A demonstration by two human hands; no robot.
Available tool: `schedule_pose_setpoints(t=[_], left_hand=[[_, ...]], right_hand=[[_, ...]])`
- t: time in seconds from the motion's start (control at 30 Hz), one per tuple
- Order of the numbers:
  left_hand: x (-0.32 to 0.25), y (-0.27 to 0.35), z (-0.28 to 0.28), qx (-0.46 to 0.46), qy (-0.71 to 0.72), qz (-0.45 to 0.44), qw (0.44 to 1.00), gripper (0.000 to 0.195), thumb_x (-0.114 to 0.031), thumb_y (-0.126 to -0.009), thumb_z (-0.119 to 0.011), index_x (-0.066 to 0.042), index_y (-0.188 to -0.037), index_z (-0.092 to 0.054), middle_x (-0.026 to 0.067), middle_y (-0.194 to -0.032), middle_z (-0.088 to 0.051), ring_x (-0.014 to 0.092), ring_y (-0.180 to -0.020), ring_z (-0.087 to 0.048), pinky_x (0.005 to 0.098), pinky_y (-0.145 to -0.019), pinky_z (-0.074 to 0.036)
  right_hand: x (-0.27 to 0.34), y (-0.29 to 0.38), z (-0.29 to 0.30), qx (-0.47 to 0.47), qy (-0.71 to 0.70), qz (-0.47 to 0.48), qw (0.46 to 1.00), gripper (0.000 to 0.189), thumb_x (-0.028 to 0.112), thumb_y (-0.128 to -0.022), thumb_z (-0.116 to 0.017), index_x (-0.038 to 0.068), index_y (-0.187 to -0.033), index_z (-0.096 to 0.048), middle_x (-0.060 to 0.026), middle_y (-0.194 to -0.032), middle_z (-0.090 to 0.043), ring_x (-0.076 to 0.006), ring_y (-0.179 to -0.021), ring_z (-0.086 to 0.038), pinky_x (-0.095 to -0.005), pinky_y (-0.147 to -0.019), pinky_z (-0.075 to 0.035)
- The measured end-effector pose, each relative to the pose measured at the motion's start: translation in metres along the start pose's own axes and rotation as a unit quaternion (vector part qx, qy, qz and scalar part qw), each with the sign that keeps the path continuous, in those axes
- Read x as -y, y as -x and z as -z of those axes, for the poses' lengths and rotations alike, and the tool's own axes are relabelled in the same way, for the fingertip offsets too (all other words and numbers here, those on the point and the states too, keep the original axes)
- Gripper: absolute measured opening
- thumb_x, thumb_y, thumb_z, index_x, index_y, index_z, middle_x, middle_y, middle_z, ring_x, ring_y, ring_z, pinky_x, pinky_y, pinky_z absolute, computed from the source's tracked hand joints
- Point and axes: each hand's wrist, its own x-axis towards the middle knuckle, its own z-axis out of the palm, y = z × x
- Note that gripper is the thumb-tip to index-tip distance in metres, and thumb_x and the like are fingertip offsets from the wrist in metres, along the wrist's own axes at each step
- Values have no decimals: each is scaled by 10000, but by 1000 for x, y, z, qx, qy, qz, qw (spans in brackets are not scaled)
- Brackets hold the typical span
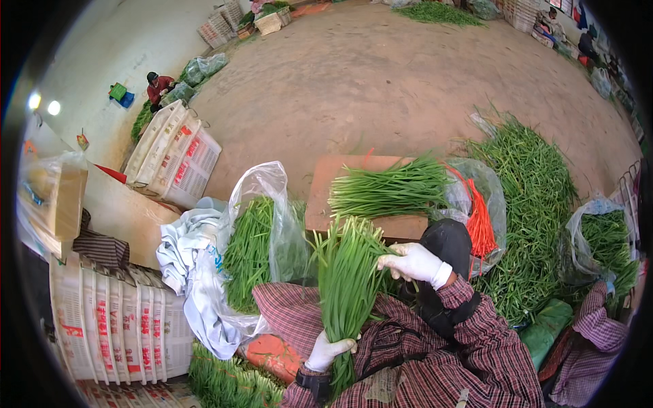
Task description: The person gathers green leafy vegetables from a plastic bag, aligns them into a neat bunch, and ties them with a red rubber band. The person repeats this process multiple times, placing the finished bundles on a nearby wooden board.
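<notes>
My left hand point(331, 351), in a white glove, is closed around the leafy lower part of a bunch of garlic chives point(349, 280). The bunch stands over my lap with its pale cut ends pointing away from me. At its upper right side, my white-gloved right hand point(416, 262) pinches a few stalks between thumb and fingers. Just beyond, a pile of garlic chives point(387, 188) lies across a brown board point(319, 194), pale ends to the left. Red-orange ties point(478, 219) hang at the board's right, over a clear plastic bag point(497, 188).
To the left is an open plastic bag of chives point(252, 250) beside pale cloth point(194, 245). Stacked white crates point(122, 326) and tied bundles point(229, 380) lie nearer me. A long heap of chives point(525, 219) covers the right floor. A co-worker's sleeve point(599, 321) is at far right.
</notes>
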Motion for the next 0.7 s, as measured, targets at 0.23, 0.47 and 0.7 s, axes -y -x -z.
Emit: schedule_pose_setpoints(t=[0.23,0.47,0.7], left_hand=[[17,10,4,53,-1,24,998,314,-66,-905,-754,46,-1178,-647,104,-1028,-714,181,-783,-658,327,-746,-547],[18,20,1,9,-30,23,999,280,-23,-914,-734,28,-1175,-648,87,-1004,-715,164,-789,-667,309,-742,-550],[22,15,0,-82,-106,-4,991,411,14,-900,-744,5,-1280,-586,76,-1099,-717,141,-892,-671,299,-805,-554]], right_hand=[[-4,-28,32,-122,-290,101,944,221,252,-1061,-592,52,-1023,-676,19,-838,-674,-36,-544,-470,-213,-453,-378],[7,-10,85,-242,-137,118,953,306,334,-1069,-582,88,-937,-708,40,-655,-550,-74,-486,-464,-254,-461,-378],[48,48,35,43,363,78,928,671,548,-936,-729,-7,-1309,-673,-193,-1177,-741,-306,-1104,-718,-369,-966,-559]])
